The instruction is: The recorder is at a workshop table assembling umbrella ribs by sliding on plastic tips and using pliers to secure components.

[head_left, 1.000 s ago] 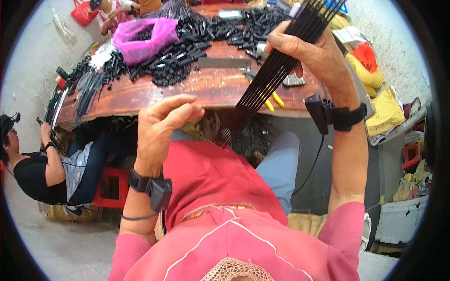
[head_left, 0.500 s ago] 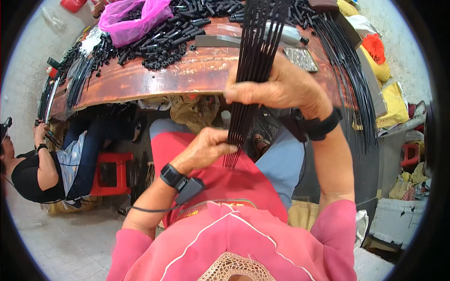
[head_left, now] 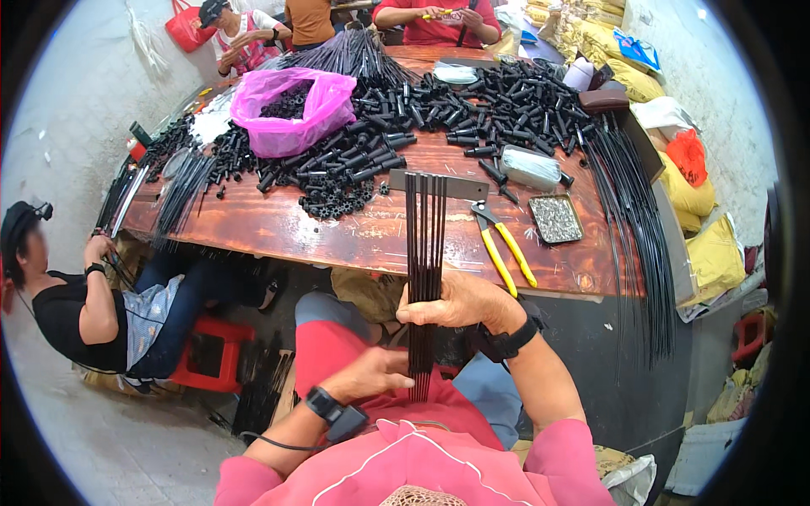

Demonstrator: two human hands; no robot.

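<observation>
A flat bundle of long thin black rods [head_left: 427,232] stands nearly upright in front of me, its upper part reaching over the table edge. My right hand [head_left: 460,302] is closed round its middle, with the thumb across the front. Lower down, my left hand [head_left: 371,377] pinches the bundle near its bottom ends, over my red-covered lap; its fingertips are partly hidden behind the rods. Beyond the bundle lies a flat grey metal bar [head_left: 464,187]. Pliers with yellow handles [head_left: 504,249] rest to the right of the rods, close to the table's near edge.
The reddish wooden table [head_left: 278,232] carries heaps of black tubular parts [head_left: 515,105], a pink plastic bag [head_left: 295,139], a tin of small metal pieces [head_left: 557,219] and more black rods [head_left: 633,228] overhanging at right. A person [head_left: 72,308] sits at left by a red stool [head_left: 215,354]; others work opposite.
The view has tilted up, showing more of the table and the pliers. The rod bundle has gone from slanted to nearly upright, still between both hands.
</observation>
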